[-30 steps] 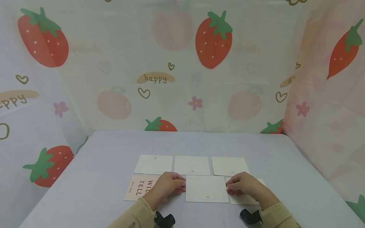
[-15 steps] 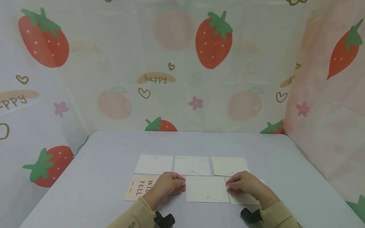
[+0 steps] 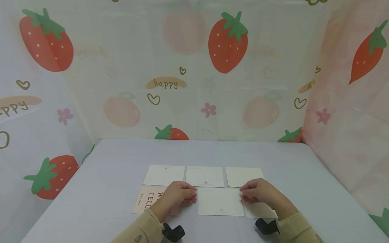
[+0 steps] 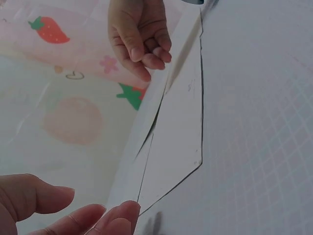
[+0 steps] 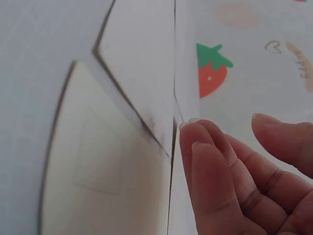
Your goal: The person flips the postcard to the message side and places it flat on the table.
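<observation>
A cream postcard (image 3: 221, 201) with small print near its lower edge lies flat in the middle of the front row. My left hand (image 3: 177, 196) hovers at its left edge, fingers loosely bent; in the left wrist view the thumb stands apart from the fingertips (image 4: 128, 210) and nothing is between them. Past the right edge is my right hand (image 3: 263, 194), above another cream card (image 3: 259, 211) that it partly covers. The right wrist view shows its thumb and fingers (image 5: 212, 181) parted and holding nothing. A pink card with red lettering (image 3: 149, 199) lies partly under my left forearm.
Behind the front row, a back row holds a left card (image 3: 164, 175), a middle card (image 3: 204, 176) and a right card (image 3: 244, 176). All lie on a white-covered table (image 3: 121, 152). A strawberry-print cloth (image 3: 194, 125) hangs round the back and sides.
Both hands have risen slightly from the middle front card's edges and moved a little away from the body, the left also slightly left. The cards stay where they were.
</observation>
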Action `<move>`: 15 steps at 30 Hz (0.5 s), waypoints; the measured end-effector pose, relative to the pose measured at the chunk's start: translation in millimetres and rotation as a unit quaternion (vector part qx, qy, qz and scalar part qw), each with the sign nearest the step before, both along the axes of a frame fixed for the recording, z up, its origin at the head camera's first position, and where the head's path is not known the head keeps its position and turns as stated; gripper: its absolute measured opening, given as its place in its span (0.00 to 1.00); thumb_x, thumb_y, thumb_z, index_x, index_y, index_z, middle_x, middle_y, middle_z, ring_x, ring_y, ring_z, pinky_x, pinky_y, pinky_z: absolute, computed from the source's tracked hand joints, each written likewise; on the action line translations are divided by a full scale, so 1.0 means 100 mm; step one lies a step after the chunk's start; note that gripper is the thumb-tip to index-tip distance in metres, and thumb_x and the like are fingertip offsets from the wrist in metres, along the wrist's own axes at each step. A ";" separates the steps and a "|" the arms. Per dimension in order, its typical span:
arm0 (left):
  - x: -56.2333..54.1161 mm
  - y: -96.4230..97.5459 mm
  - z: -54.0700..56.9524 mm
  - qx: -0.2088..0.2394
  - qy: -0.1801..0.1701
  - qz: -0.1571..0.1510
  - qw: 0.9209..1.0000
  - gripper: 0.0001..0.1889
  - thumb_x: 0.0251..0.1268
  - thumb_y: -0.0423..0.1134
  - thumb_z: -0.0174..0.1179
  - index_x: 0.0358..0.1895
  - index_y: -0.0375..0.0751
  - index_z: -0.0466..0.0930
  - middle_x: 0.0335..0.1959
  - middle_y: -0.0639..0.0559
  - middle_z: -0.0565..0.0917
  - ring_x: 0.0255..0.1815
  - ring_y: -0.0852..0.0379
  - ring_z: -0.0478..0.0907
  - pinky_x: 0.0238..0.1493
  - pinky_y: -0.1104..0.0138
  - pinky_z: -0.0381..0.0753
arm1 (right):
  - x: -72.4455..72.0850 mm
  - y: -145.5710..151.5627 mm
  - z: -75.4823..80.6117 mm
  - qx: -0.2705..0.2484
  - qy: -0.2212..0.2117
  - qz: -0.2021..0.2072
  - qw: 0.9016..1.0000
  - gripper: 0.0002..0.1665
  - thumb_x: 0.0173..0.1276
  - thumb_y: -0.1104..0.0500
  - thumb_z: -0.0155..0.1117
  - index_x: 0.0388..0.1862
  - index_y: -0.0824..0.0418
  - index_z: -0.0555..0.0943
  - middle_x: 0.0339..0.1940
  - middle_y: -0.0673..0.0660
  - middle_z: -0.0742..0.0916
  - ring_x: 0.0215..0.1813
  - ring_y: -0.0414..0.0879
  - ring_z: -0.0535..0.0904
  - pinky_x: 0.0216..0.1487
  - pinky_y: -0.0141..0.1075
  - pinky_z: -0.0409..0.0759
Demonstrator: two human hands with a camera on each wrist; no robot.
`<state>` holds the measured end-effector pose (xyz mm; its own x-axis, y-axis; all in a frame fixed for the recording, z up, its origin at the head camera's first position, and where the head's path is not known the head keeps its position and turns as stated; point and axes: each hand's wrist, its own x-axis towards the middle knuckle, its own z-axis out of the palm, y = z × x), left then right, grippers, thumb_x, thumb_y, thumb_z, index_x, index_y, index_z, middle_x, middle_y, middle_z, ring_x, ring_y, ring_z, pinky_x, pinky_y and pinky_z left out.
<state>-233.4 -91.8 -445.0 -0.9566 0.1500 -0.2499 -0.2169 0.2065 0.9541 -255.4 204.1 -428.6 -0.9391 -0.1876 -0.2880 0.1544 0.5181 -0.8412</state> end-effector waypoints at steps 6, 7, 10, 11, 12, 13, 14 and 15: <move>-0.01 -0.11 0.05 -0.013 0.010 -0.011 1.000 0.12 0.60 0.34 0.57 0.43 0.30 0.80 0.34 0.46 0.84 0.32 0.57 0.82 0.36 0.66 0.81 | -0.02 -0.06 0.05 -0.012 0.005 0.003 1.000 0.10 0.61 0.64 0.60 0.39 0.69 0.81 0.29 0.57 0.85 0.30 0.46 0.81 0.34 0.37 0.82; -0.01 -0.12 0.06 -0.011 0.011 -0.012 1.000 0.12 0.60 0.34 0.57 0.43 0.30 0.80 0.35 0.45 0.84 0.33 0.57 0.82 0.37 0.65 0.81 | -0.02 -0.07 0.05 -0.014 0.007 0.006 1.000 0.10 0.62 0.64 0.60 0.40 0.69 0.81 0.30 0.57 0.85 0.31 0.46 0.82 0.34 0.37 0.82; 0.00 -0.17 0.09 -0.007 0.012 -0.008 1.000 0.13 0.60 0.34 0.56 0.44 0.28 0.79 0.36 0.44 0.83 0.35 0.56 0.81 0.39 0.64 0.81 | -0.03 -0.11 0.06 -0.023 0.012 0.018 1.000 0.10 0.62 0.65 0.59 0.40 0.70 0.80 0.30 0.57 0.85 0.32 0.46 0.82 0.35 0.38 0.82; 0.00 -0.18 0.09 -0.007 0.011 -0.005 1.000 0.13 0.60 0.35 0.56 0.44 0.28 0.79 0.37 0.44 0.83 0.35 0.56 0.81 0.40 0.63 0.81 | -0.03 -0.13 0.06 -0.026 0.015 0.022 0.999 0.10 0.62 0.65 0.59 0.40 0.70 0.80 0.30 0.57 0.85 0.32 0.46 0.82 0.36 0.38 0.82; 0.00 -0.20 0.09 -0.009 0.013 -0.003 1.000 0.13 0.60 0.35 0.57 0.44 0.28 0.79 0.37 0.44 0.83 0.35 0.56 0.81 0.40 0.64 0.81 | -0.03 -0.15 0.06 -0.028 0.017 0.024 0.999 0.10 0.62 0.65 0.59 0.40 0.70 0.80 0.30 0.57 0.85 0.33 0.46 0.82 0.36 0.38 0.82; 0.00 -0.21 0.10 -0.009 0.013 -0.001 1.000 0.13 0.60 0.35 0.57 0.44 0.28 0.79 0.37 0.44 0.83 0.35 0.56 0.82 0.40 0.64 0.81 | -0.04 -0.17 0.06 -0.030 0.017 0.026 0.999 0.10 0.62 0.65 0.59 0.40 0.70 0.80 0.30 0.57 0.85 0.33 0.46 0.82 0.36 0.38 0.82; 0.00 -0.23 0.10 -0.012 0.012 0.001 1.000 0.13 0.60 0.35 0.57 0.45 0.29 0.79 0.37 0.44 0.83 0.36 0.56 0.81 0.40 0.64 0.81 | -0.04 -0.20 0.06 -0.035 0.018 0.027 0.999 0.10 0.62 0.65 0.59 0.40 0.70 0.80 0.30 0.58 0.85 0.33 0.46 0.82 0.36 0.38 0.82; 0.00 -0.24 0.10 -0.017 0.013 0.003 1.000 0.13 0.60 0.35 0.57 0.45 0.29 0.79 0.37 0.44 0.83 0.36 0.56 0.81 0.40 0.64 0.81 | -0.04 -0.22 0.06 -0.037 0.020 0.028 0.999 0.10 0.62 0.65 0.60 0.40 0.70 0.80 0.30 0.57 0.85 0.32 0.46 0.82 0.36 0.38 0.82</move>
